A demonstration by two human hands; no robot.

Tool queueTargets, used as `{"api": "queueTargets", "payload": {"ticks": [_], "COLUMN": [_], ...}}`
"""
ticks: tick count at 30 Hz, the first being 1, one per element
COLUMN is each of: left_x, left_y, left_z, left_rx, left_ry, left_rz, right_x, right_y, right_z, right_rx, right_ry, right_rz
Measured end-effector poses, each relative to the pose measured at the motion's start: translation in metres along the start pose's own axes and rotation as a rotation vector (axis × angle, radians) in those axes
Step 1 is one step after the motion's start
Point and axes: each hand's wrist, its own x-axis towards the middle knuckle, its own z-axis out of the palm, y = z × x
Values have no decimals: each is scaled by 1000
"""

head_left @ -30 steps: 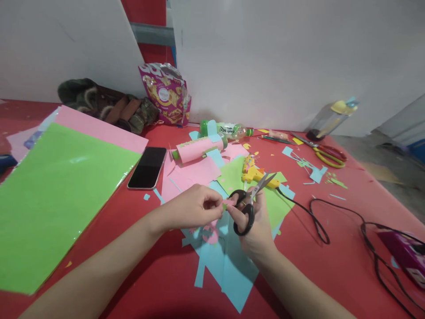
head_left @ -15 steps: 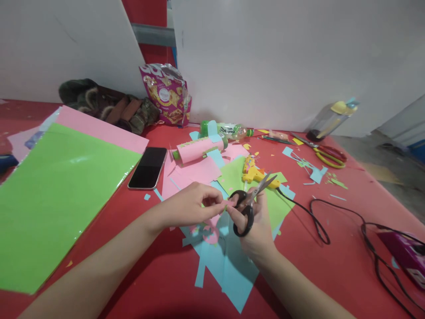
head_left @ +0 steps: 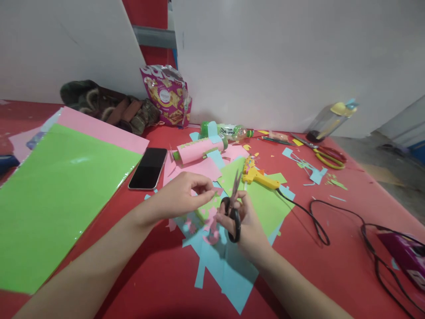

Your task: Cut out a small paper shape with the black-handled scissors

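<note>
My left hand point(head_left: 181, 197) hovers over the paper scraps, thumb and forefinger pinched on a small pink paper piece point(head_left: 218, 192) that is mostly hidden. Black-handled scissors point(head_left: 235, 190) are in my right hand point(head_left: 249, 223), blades pointing up and slightly parted. Beneath both hands lie light blue paper sheets point(head_left: 237, 279) and several pink paper cutouts point(head_left: 211, 235). A green sheet point(head_left: 267, 212) is just beyond my right hand, with a yellow glue gun point(head_left: 260, 177) on it.
Behind the hands lie a pink paper-wrapped roll point(head_left: 195, 150) and a green bottle point(head_left: 229, 131). A phone point(head_left: 148, 168) and a large green paper pack point(head_left: 66, 195) are at left. A black cord point(head_left: 314, 217), larger scissors point(head_left: 327, 157) and a clear container point(head_left: 328, 122) are at right.
My hands have drawn apart from where their fingertips met at the pink paper. The scissors have swung from pointing right to pointing up. My left hand has shifted slightly left and away from me.
</note>
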Motion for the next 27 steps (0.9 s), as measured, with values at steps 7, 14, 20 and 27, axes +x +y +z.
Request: {"api": "queueTargets", "payload": {"ticks": [7,14,20,27], "left_x": [-4,-6,-5,-6], "left_y": [-4,-7,-2,-1], "left_z": [-14,-15,-16,-18], "left_rx": [-112,-161,-142,-145], "left_ry": [136,39,-53,-120], "left_rz": [6,-24,-31,-9], "right_x": [-3,-5,-4,-4], "right_y": [1,-2,-1,0], "right_z": [1,-1,-4,-5], "right_rx": [9,54,73,57], "right_ry": [-219,-369,-410,-411], "right_rz": [133,120,120,116]}}
